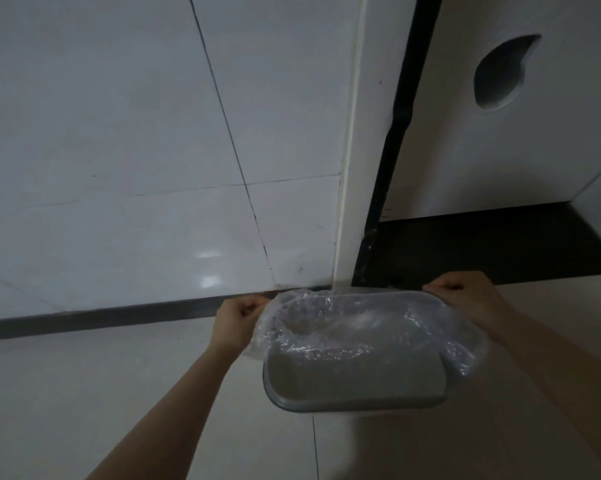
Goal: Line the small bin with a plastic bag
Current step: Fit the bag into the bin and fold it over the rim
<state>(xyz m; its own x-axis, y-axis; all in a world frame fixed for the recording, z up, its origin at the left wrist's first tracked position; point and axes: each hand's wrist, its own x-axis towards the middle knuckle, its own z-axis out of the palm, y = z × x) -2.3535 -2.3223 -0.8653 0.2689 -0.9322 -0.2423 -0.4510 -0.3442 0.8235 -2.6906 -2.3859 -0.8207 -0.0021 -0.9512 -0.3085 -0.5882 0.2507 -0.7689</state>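
A small grey bin (pixel 354 405) stands on the floor below me, its rounded rectangular rim facing up. A clear, crinkled plastic bag (pixel 344 327) covers the far part of the opening and hangs over the left and right edges; the near rim is bare. My left hand (pixel 236 318) is closed on the bag's edge at the bin's far left corner. My right hand (pixel 465 289) is closed on the bag's edge at the far right corner. Both forearms reach in from the bottom of the view.
A white tiled wall (pixel 119 150) with a dark skirting strip (pixel 119 311) rises just behind the bin. To the right stands a white door frame (pixel 361 168) and a white door (pixel 517 133) with an oval recess, above a dark threshold (pixel 482 244). Pale floor tiles (pixel 67 393) surround the bin.
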